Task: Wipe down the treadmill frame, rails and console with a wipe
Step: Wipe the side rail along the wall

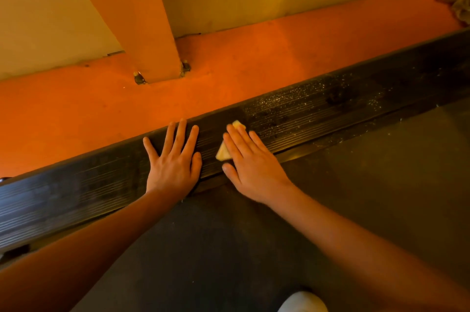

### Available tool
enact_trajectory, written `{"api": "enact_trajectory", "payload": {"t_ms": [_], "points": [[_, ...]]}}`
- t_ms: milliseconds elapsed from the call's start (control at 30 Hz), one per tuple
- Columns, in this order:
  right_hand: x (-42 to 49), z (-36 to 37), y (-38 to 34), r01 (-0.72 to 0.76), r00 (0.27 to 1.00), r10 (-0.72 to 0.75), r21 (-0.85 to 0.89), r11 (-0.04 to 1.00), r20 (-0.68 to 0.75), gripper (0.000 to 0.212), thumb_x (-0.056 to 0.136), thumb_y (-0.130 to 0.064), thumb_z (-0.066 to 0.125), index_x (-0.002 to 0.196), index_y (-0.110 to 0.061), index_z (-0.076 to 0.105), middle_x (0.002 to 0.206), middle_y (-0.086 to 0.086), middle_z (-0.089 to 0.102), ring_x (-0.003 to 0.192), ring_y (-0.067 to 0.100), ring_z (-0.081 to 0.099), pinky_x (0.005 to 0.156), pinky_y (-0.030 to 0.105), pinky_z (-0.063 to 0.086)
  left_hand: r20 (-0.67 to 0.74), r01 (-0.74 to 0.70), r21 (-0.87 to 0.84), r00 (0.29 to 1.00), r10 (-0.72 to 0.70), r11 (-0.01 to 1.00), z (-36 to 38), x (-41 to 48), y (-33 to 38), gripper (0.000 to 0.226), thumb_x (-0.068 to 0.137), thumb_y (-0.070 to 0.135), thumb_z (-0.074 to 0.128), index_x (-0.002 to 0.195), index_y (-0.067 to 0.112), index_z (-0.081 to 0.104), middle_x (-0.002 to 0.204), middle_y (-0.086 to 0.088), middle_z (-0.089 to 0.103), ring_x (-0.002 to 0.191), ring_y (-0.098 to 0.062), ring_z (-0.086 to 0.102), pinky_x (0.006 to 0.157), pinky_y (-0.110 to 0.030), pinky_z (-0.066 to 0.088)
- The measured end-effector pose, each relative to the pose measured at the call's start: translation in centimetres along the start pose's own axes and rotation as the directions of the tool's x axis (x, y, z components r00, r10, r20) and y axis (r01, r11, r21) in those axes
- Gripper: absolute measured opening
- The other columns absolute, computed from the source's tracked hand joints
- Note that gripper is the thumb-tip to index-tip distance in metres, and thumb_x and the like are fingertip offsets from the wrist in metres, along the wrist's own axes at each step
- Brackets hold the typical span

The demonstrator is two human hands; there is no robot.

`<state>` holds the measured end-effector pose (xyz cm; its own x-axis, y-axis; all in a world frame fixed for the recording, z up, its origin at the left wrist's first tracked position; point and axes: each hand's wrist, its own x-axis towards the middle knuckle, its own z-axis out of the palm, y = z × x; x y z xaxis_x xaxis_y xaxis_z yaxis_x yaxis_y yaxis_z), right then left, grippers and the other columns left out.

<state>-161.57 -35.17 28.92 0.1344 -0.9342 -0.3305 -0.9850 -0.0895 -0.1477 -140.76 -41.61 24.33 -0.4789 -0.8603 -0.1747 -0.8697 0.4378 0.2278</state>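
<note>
One wipe (223, 152) under flat right hand (250, 166), left hand (175, 164) beside, one rail (318, 110)

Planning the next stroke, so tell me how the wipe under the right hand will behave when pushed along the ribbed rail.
The wipe is probably soft and floppy: it lies flattened under the right hand, corners peeking out. It looks thin and light, so it may bunch or drag on the ridged rail.

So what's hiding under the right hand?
A yellowish wipe, pressed flat on the black ribbed rail by the right hand. Only two corners peek out, past the fingertips and beside the first finger. The hand covers the rest.
</note>
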Motion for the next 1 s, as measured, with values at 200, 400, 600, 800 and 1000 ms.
{"api": "enact_trajectory", "payload": {"t_ms": [200, 400, 600, 800, 1000], "points": [[4.6, -2.0, 0.4, -0.036, 0.999, 0.036, 0.007, 0.999, -0.002, 0.071, 0.108, -0.053, 0.017, 0.163, -0.012, 0.001, 0.171, 0.008, -0.009, 0.157, 0.022, -0.014, 0.128, 0.041, -0.007, 0.02, 0.015, 0.015, 1.0, -0.015, 1.0, -0.1, 0.0, 0.2, 0.064, 0.102, 0.052, 0.01, 0.162, 0.027, 0.006, 0.17, -0.003, -0.002, 0.156, -0.025, -0.008, 0.115, -0.076, 0.001], [-1.8, 0.4, -0.9, -0.035, 0.999, 0.033, 0.051, 0.998, 0.036, 0.07, 0.108, -0.055, 0.02, 0.161, -0.019, -0.005, 0.17, 0.002, -0.016, 0.156, 0.019, -0.018, 0.127, 0.04, -0.007, 0.01, 0.019, 0.02, 1.0, -0.019, 1.0, -0.2, 0.0, 0.2, 0.063, 0.103, 0.05, 0.012, 0.161, 0.027, 0.009, 0.17, -0.004, 0.002, 0.157, -0.025, -0.006, 0.115, -0.076, 0.002], [5.0, -1.5, 0.6, -0.033, 0.999, 0.033, -0.009, 0.999, -0.031, 0.069, 0.109, -0.051, 0.017, 0.163, -0.012, 0.003, 0.172, 0.008, -0.007, 0.158, 0.022, -0.012, 0.127, 0.041, -0.008, 0.015, 0.018, 0.019, 1.0, -0.018, 1.0, 0.1, 0.0, 0.2, 0.064, 0.103, 0.052, 0.011, 0.161, 0.028, 0.006, 0.17, -0.003, -0.002, 0.156, -0.024, -0.009, 0.115, -0.075, 0.0], [-2.7, 0.0, 0.2, -0.072, 0.997, 0.071, 0.035, 0.997, 0.041, 0.07, 0.108, -0.054, 0.021, 0.163, -0.019, -0.004, 0.17, 0.001, -0.016, 0.156, 0.018, -0.019, 0.127, 0.04, -0.008, 0.004, 0.024, 0.013, 1.0, -0.024, 1.0, -0.2, 0.0, 0.2, 0.064, 0.103, 0.051, 0.012, 0.162, 0.026, 0.01, 0.17, -0.005, 0.002, 0.157, -0.025, -0.006, 0.115, -0.076, 0.001], [5.1, -2.0, 0.9, -0.083, 0.996, 0.083, 0.012, 0.997, -0.03, 0.07, 0.109, -0.052, 0.017, 0.164, -0.011, 0.003, 0.172, 0.009, -0.006, 0.158, 0.024, -0.011, 0.127, 0.042, -0.008, -0.005, 0.015, 0.011, 1.0, -0.015, 1.0, -0.1, 0.0, 0.2, 0.064, 0.103, 0.051, 0.014, 0.162, 0.026, 0.011, 0.17, -0.004, 0.002, 0.157, -0.025, -0.006, 0.115, -0.075, -0.001]]}}
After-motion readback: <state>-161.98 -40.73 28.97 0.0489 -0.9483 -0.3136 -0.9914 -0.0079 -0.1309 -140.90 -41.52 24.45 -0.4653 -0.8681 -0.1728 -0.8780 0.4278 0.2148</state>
